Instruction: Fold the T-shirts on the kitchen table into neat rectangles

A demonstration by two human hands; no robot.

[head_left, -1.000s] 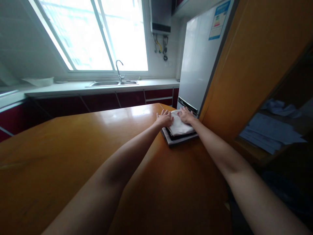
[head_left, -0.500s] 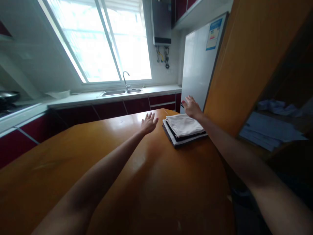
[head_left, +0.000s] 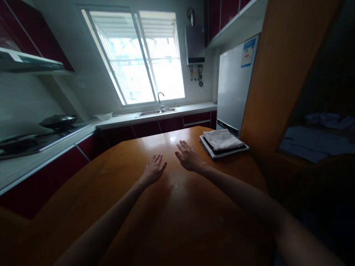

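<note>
Over the middle of the brown wooden table (head_left: 177, 207), my left hand (head_left: 154, 170) is open with its fingers spread and holds nothing. My right hand (head_left: 188, 156) is just to its right, also open and holding nothing, left of a stack of folded cloths. The top cloth of that stack is light grey (head_left: 223, 139); darker and white layers (head_left: 231, 151) show beneath it. Neither hand touches the stack. Whether the palms touch the table surface I cannot tell.
Beyond the table runs a white counter with a sink (head_left: 156, 112) and tap. A wok (head_left: 58, 121) sits on the stove at left. A fridge (head_left: 234, 85) stands behind the stack, and papers (head_left: 313, 142) lie on a shelf at right.
My right hand has moved left, from above the cloth stack to over the table beside my left hand. My left hand appears lower and further left. The view has shifted up and left.
</note>
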